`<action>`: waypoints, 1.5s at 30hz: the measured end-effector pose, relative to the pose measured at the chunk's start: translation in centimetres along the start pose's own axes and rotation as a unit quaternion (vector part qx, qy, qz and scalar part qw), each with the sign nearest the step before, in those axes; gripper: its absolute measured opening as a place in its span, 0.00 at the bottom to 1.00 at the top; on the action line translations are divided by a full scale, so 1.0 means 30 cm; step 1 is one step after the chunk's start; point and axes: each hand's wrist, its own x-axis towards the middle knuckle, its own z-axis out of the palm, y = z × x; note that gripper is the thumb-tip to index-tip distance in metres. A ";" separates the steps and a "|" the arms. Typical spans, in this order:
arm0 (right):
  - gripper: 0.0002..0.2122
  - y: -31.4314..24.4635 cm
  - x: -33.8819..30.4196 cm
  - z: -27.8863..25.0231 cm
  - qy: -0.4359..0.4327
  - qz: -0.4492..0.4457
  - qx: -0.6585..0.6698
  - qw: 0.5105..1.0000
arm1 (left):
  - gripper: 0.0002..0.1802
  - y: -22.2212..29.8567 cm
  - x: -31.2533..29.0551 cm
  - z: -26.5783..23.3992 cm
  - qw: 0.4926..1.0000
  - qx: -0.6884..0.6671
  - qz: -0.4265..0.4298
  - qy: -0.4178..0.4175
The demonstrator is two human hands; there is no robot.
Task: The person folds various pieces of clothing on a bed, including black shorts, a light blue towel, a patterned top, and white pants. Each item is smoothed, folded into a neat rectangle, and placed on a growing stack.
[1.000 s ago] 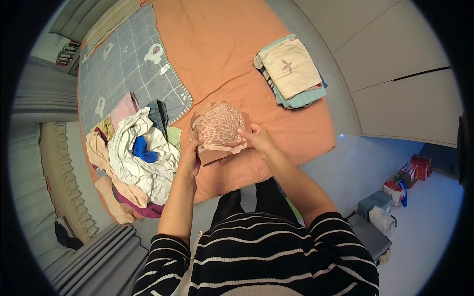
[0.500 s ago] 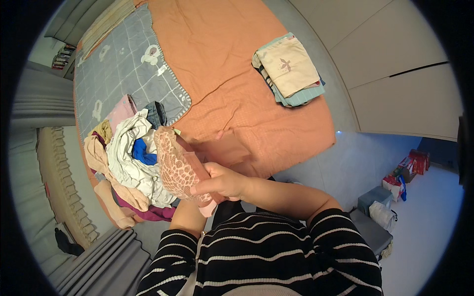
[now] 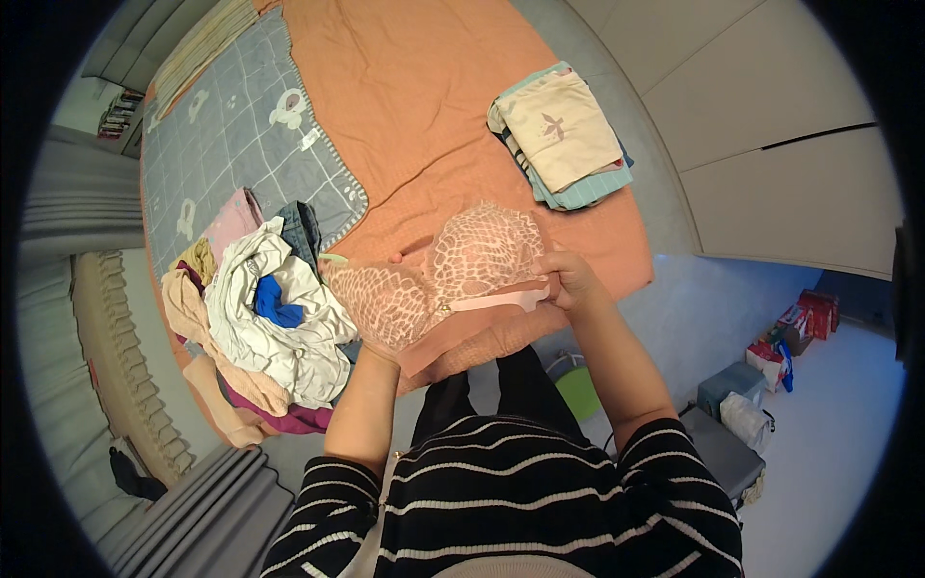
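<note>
Bra (image 3: 453, 279) is held spread at frame centre, pinched by right hand (image 3: 568, 279); left hand (image 3: 371, 337) is mostly hidden, grip unclear. Slippage onto unsorted heap (image 3: 270, 318) is risked.

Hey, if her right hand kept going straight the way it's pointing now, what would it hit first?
The right hand points leftward, so it would first meet the lace bra it already grips; beyond that, probably the heap of unfolded clothes, though depth is unclear.
</note>
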 end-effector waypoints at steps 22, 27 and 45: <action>0.26 -0.164 0.007 -0.294 0.054 -0.166 0.165 0.971 | 0.27 -0.054 0.457 -0.108 0.950 0.218 -0.134 0.179; 0.27 -0.407 0.035 -0.297 0.006 -0.253 0.115 0.960 | 0.35 -0.014 1.025 -0.029 0.892 0.419 -0.133 0.108; 0.32 -0.309 0.321 -0.525 0.438 -0.369 -0.683 0.453 | 0.37 -0.393 1.240 -0.275 0.176 0.984 -0.039 0.011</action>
